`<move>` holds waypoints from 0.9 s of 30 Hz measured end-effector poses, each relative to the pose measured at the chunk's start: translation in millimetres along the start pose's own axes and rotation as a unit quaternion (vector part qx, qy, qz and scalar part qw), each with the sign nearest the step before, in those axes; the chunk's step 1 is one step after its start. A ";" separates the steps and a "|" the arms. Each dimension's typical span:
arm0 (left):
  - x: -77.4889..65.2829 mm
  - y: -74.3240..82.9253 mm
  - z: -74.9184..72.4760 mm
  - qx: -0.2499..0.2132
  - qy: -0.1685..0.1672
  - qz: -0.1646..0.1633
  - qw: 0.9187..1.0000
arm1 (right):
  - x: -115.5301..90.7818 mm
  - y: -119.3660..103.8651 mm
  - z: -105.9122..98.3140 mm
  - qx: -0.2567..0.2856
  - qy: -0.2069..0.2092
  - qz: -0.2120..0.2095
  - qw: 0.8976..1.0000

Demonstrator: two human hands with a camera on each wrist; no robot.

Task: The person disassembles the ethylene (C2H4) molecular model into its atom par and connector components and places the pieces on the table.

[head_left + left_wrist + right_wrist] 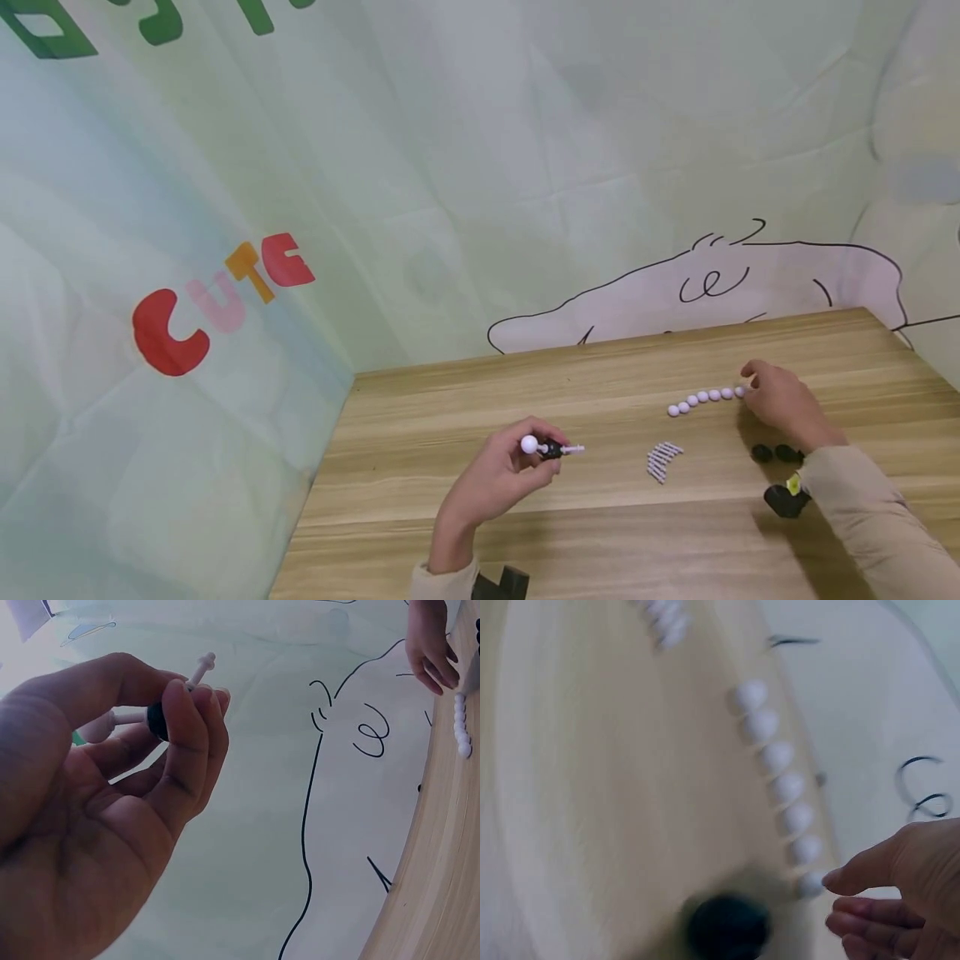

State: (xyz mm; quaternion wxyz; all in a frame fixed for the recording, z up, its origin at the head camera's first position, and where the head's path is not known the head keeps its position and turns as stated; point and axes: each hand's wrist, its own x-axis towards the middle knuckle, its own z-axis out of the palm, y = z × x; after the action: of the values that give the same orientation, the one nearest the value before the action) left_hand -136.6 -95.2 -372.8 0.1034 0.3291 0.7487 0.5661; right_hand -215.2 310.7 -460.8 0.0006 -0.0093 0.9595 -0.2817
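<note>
My left hand point(498, 475) pinches a black ball point(552, 450) above the table. One white rod joins it to a white ball point(529, 444), and another bare white rod point(201, 669) sticks out the other side; fingers partly hide the black ball. My right hand point(783, 404) reaches to the right end of a curved row of white balls point(702, 397). In the right wrist view a fingertip is at the last white ball point(810, 884), seeming to touch it, with the other fingers loosely bent beside it.
Short white rods point(663, 460) lie side by side between the hands on the wooden table point(405, 467). Two black balls point(762, 452) sit near the right wrist. Dark wrist cameras point(786, 502) are strapped to both forearms. A printed cloth point(465, 167) hangs behind the table.
</note>
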 end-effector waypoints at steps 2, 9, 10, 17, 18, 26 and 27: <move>0.3 0.4 0.7 -0.006 0.002 -0.004 1.000 | -3.9 -7.0 -5.5 0.009 0.010 0.002 1.000; 2.0 2.9 4.3 -0.035 0.003 -0.013 0.999 | -27.6 -49.1 -26.3 0.040 0.079 -0.023 0.996; 2.3 3.2 4.8 -0.035 0.004 -0.014 0.999 | -32.7 -57.0 -27.5 0.047 0.093 -0.035 0.994; 3.6 4.0 6.2 -0.033 0.006 0.005 0.999 | -67.7 -109.1 -21.4 0.103 0.138 -0.097 0.980; 3.7 4.2 6.1 -0.033 0.004 0.009 0.999 | -71.9 -114.4 -18.6 0.107 0.138 -0.098 0.980; 3.9 4.3 7.6 -0.044 -0.001 0.022 0.999 | -100.0 -153.4 7.6 0.178 0.115 -0.174 0.962; 4.2 4.4 8.0 -0.046 -0.003 0.023 0.999 | -103.4 -158.4 10.5 0.190 0.110 -0.184 0.958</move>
State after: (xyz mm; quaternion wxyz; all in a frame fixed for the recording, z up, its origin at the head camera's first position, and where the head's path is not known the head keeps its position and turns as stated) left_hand -133.9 -85.8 -370.6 0.1072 0.3430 0.7139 0.6010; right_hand -108.9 173.7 -384.5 -0.1546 -0.1546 0.8641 -0.4533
